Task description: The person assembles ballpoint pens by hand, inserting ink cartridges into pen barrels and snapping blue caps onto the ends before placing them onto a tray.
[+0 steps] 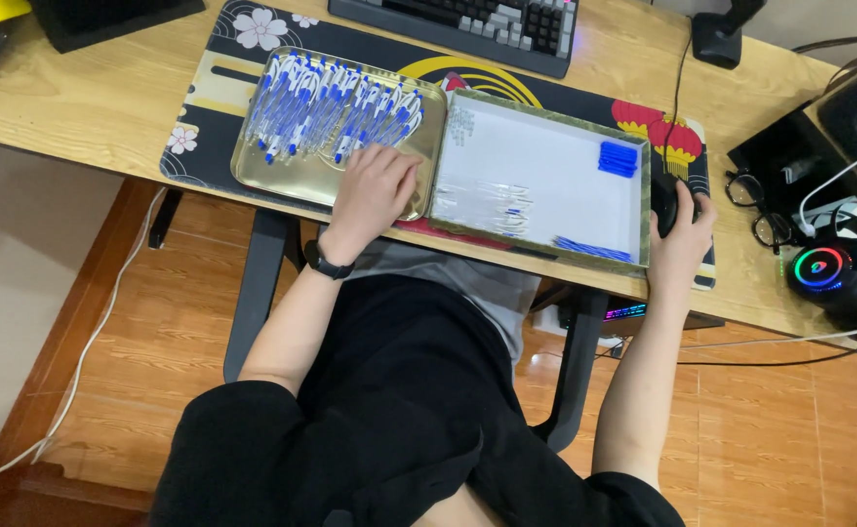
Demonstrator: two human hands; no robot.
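Observation:
My left hand (375,187) lies palm down in the gold metal tray (253,171), its fingers on the near end of a row of several blue-and-white pens (326,107). My right hand (684,229) rests over a black computer mouse (664,195) at the right edge of a white shallow box (545,166). That box holds a stack of blue pen caps (618,158), blue refills (589,249) along its near side, and clear pen barrels (492,205). A black band is on my left wrist.
A dark patterned desk mat (204,93) covers the wooden desk (77,98). A keyboard (467,24) sits at the back. Eyeglasses (760,210), a glowing round device (823,268) and cables lie to the right. My legs and the chair are below the desk edge.

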